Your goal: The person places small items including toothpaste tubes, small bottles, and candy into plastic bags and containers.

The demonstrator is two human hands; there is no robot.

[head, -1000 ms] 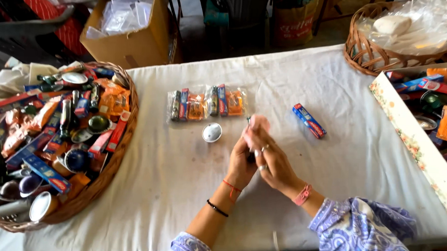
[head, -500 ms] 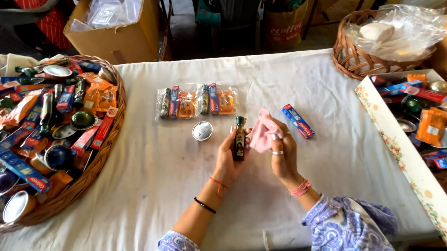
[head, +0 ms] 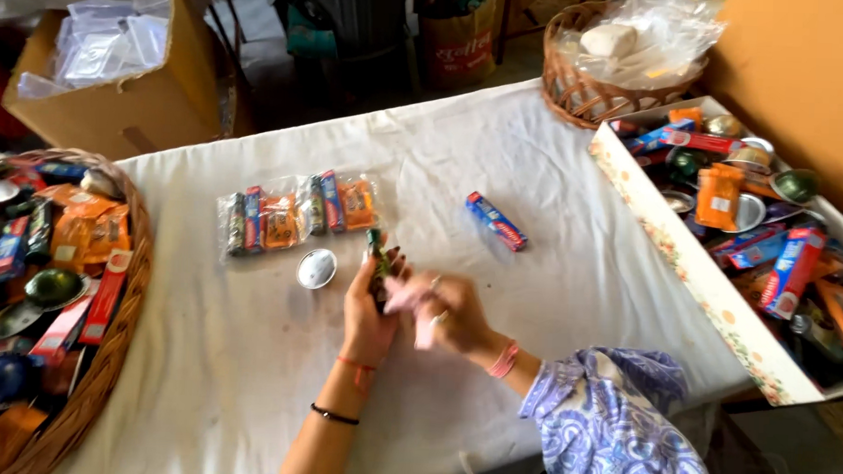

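I log the scene outward from the small silver dish [head: 316, 268], which sits on the white worktop [head: 554, 176].

Far left of the dish, a wicker basket [head: 109, 366] at the worktop's edge holds red, blue and orange packets and dark metal bowls. Behind the basket, off the worktop, a cardboard box [head: 118, 105] contains clear plastic bags.

Just behind the dish lie two clear packs [head: 296, 212] side by side, each filled with small coloured items.

Just right of the dish I see the left hand [head: 368, 310]. Its grip is pinched around a small dark bottle [head: 377, 254], held upright with the top showing above the fingers. The bottle is off the worktop, between the dish and the right hand.

Touching the left hand, the right hand [head: 451, 313] has its grip pressed on a pink wrapper [head: 410, 297] held against the bottle. A ring shows on one finger; a pink band sits at the wrist, then a blue patterned sleeve [head: 611, 421].

Further right and behind, well apart from the dish, a blue and red box [head: 497, 221] lies alone on the cloth.

Far right of the dish, a long tray [head: 682, 265] with a floral rim holds orange packets, blue boxes and metal bowls. Behind it stands a second wicker basket [head: 576, 88] with plastic bags.
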